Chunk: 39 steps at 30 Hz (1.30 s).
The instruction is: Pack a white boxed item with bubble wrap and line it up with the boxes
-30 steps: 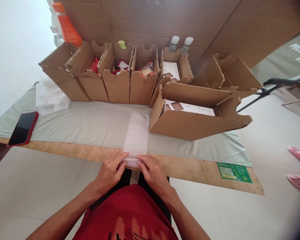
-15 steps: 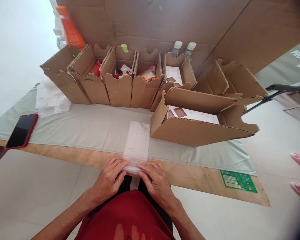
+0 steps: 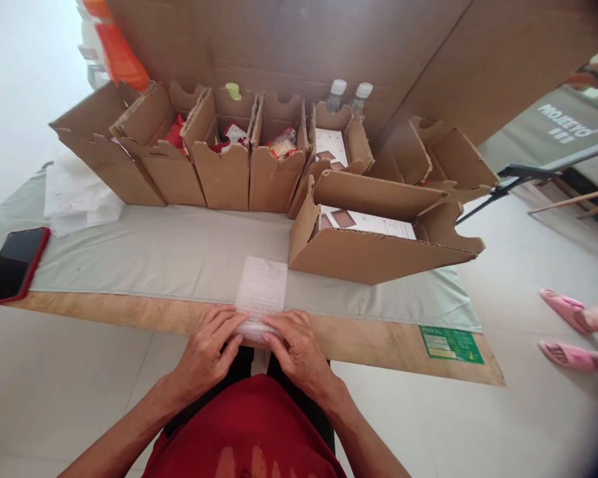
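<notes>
Red-edged phone [image 3: 14,265] at table's left. Left hand [image 3: 212,345] pinches near end of bubble wrap [image 3: 262,292] (flat, at table edge); right hand [image 3: 299,348] pinches its other corner. Open cardboard box [image 3: 379,255] just beyond, rightward.

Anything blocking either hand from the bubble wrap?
Nothing visible: the left hand and right hand are already on the bubble wrap's near end. The front cardboard box stands beside the far end, not between.
</notes>
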Motion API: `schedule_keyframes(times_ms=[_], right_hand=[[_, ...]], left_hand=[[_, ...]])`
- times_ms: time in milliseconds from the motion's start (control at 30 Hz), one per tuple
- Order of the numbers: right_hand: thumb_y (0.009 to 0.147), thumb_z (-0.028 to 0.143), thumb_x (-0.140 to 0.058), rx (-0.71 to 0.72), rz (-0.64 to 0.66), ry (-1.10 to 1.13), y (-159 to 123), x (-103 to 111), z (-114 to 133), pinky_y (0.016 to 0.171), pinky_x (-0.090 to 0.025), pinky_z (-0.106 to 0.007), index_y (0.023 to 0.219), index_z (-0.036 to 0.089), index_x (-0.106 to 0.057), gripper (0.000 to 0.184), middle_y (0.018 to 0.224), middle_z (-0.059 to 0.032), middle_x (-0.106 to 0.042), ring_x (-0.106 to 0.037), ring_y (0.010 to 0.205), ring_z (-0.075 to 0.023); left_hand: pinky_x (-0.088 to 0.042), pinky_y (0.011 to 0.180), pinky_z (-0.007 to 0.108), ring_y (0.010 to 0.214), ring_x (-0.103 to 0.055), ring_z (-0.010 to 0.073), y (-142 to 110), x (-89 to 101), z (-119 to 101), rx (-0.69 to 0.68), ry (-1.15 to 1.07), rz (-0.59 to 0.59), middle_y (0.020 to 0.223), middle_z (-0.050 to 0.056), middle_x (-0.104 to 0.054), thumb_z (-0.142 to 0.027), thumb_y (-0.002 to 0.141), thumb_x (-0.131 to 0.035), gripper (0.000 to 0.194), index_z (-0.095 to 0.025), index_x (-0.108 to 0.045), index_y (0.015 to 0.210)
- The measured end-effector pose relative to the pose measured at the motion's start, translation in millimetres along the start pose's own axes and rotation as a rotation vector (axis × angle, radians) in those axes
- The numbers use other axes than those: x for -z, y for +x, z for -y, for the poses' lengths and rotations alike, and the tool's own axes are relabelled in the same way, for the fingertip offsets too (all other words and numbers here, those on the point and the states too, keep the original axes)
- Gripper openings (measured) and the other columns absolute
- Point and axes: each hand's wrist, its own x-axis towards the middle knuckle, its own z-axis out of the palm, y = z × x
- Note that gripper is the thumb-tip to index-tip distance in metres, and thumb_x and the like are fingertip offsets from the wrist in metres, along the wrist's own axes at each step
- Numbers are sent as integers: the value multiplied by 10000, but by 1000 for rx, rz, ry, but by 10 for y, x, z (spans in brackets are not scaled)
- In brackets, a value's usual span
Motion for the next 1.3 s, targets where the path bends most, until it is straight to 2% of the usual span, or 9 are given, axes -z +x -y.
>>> schedule_keyframes(times_ms=[200,367,567,767,900,1000,1100,1200,1300], right_hand=[[994,241,-541,-29,-177,-138,-80,38,-1,911,-512,-441,1231,216,-635,255,1218,-117,-682,-631,1079,-261],[951,153,-565,87,-39,-232,-38,-38,-22,928,-496,-467,1213,217,-642,280,1234,-118,-689,-620,1124,-282],[977,242,-573,-214,-84,121,-29,-20,67,819,-539,-356,1181,222,-672,227,1048,-59,-757,-688,921,-222],[973,302,-569,-408,71,369,-221,8,355,692,-510,-272,1102,235,-703,198,944,-11,-754,-674,785,-179],[972,345,-586,-390,34,333,-315,104,371,713,-519,-289,1002,237,-730,183,892,-24,-738,-660,769,-185],[934,443,-636,-388,-157,283,-359,234,277,876,-535,-367,1082,230,-725,273,1136,-101,-706,-668,1003,-249],[917,620,-597,-465,-115,584,-377,318,204,926,-539,-413,1288,228,-644,542,1255,-135,-666,-644,1138,-290],[898,644,-617,-494,41,857,-370,286,232,787,-560,-345,1204,208,-663,535,1006,-74,-722,-683,899,-237],[970,468,-568,-495,-62,657,-351,171,331,682,-504,-275,918,190,-689,307,806,-20,-667,-606,726,-169]], left_hand=[[-560,820,401,940,-619,252,140,-119,51,114,95,-45,992,98,-693,-176,990,-513,296,-171,-617,1267],[-575,829,410,1045,-640,279,93,-97,13,259,63,-212,1129,134,-678,-289,981,-551,300,-191,-650,1246],[-606,841,393,1039,-708,282,-228,63,-335,938,-799,-115,1113,135,-738,-451,868,-703,472,-170,-661,1244],[-507,1067,459,1217,-642,295,-125,-138,-506,1010,-1469,-91,1254,128,-704,-401,800,-784,487,-186,-671,1223],[-549,988,457,1152,-668,307,-102,-157,-498,1080,-1479,-151,1167,117,-728,-386,722,-843,572,-191,-661,1228],[-578,896,438,1081,-694,319,-124,-85,-499,1110,-1493,-106,1114,125,-740,-409,677,-864,598,-181,-670,1195],[-587,788,386,984,-722,312,-118,-23,-514,1102,-1484,22,1034,124,-755,-438,643,-873,581,-170,-687,1124],[-581,781,366,932,-725,288,-62,-5,-518,1040,-1295,103,981,107,-761,-466,663,-848,534,-168,-685,1075],[-571,786,354,900,-710,264,11,-27,-499,917,-825,74,952,81,-757,-448,710,-789,444,-179,-680,1045]])
